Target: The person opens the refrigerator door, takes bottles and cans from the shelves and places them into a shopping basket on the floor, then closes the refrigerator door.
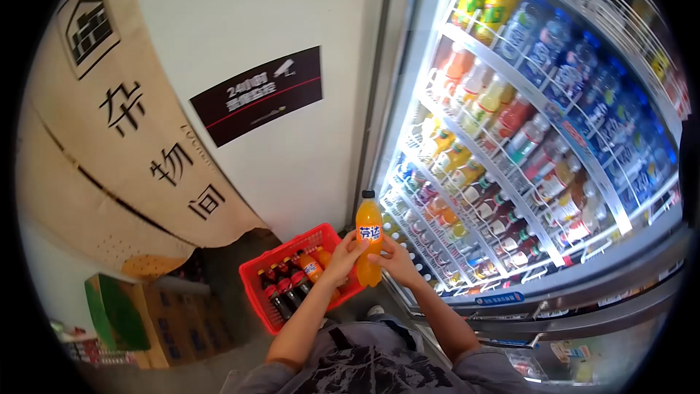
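An orange soda bottle [369, 220] with a black cap and a blue-and-white label stands upright between my two hands. My left hand [347, 257] grips it from the left at label height. From the right, my right hand [395, 260] closes on its lower part. Below and to the left, a red plastic basket [255, 293] holds several bottles: dark cola bottles [286, 286] with red labels and orange soda bottles [309, 265]. The basket's right part is partly hidden by my left forearm.
A lit drinks fridge [525, 124] with several shelves of bottles fills the right side. Cardboard boxes [175, 325] and a green box [115, 312] stand at the lower left. A beige curtain [138, 124] hangs beside a white wall with a black sign [259, 95].
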The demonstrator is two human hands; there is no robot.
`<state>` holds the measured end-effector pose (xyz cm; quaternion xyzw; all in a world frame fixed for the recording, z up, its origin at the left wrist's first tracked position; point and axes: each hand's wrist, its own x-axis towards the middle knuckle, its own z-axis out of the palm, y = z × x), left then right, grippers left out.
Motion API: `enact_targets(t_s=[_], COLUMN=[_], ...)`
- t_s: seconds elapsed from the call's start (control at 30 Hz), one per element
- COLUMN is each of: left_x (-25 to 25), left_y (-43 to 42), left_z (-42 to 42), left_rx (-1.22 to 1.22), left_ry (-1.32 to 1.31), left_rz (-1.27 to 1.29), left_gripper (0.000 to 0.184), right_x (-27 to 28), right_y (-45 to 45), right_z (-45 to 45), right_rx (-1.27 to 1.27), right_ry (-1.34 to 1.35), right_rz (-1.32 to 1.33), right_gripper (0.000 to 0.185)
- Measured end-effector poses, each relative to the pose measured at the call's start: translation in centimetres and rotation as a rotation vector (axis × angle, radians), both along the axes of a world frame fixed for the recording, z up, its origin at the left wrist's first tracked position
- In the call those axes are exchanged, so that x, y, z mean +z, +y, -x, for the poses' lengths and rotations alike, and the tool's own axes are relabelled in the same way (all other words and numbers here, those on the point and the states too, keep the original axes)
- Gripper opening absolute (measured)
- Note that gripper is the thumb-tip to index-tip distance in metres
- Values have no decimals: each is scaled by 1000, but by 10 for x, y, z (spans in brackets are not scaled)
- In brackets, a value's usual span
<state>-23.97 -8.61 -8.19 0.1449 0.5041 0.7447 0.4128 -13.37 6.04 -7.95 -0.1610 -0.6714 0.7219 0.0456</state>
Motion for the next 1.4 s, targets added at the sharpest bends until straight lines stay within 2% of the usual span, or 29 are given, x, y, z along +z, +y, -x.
enact_targets(t_s=[0.13,0.23,0.3,0.37,0.5,0.57,0.6,0.63,0.7,0.77,0.83,0.9,0.97,1.03,1.1,1.13,1.2,1.3,1.33,1.4], left_x=[-29,-58,-77,-89,-148,-165,-178,-189,-212,-236,-263,-296,-314,-319,-323,-326,-335,-312,-272,-294], left_y=[-24,-41,-53,-68,-86,-90,-93,-93,-91,-89,-89,-91,-93,-92,-91,-90,-89,-81,-77,-77], left_z=[0,-3,-4,-5,-9,-12,-12,-10,-12,-7,-4,-3,-2,0,1,2,-3,-15,-12,-13], left_rx=[156,286,345,391,467,489,452,450,481,474,411,425,391,391,322,320,194,127,121,122], left_ry=[-9,-50,-36,-31,-81,-214,-232,-224,-312,-324,-268,-205,-89,-19,-224,-227,-298,-336,-403,-390], left_rz=[146,144,92,158,239,325,381,372,424,420,565,546,638,601,557,557,586,545,519,509], left_gripper=[57,57,56,51,46,42,43,43,45,46,46,46,55,52,48,48,41,43,44,46], right_x=[-16,-38,-51,-76,-135,-154,-178,-188,-206,-229,-242,-253,-282,-299,-304,-303,-297,-282,-297,-340], right_y=[-12,-27,-40,-50,-72,-73,-74,-77,-82,-80,-77,-76,-77,-80,-85,-87,-89,-90,-90,-90], right_z=[24,39,47,56,68,70,72,72,73,76,84,87,86,86,86,87,86,94,92,83], right_rx=[141,223,267,316,347,361,345,339,317,323,329,442,436,425,336,336,328,398,410,352], right_ry=[-10,-32,-20,-47,-31,-24,19,25,-139,-132,-130,-278,-273,-248,-230,-234,-502,-638,-640,-558], right_rz=[45,46,144,127,109,-796,-743,-751,-706,-726,-735,-757,-759,-769,-802,-802,-761,-747,-744,-779], right_gripper=[71,70,71,70,66,72,79,79,75,74,74,85,85,86,81,81,70,65,65,75])
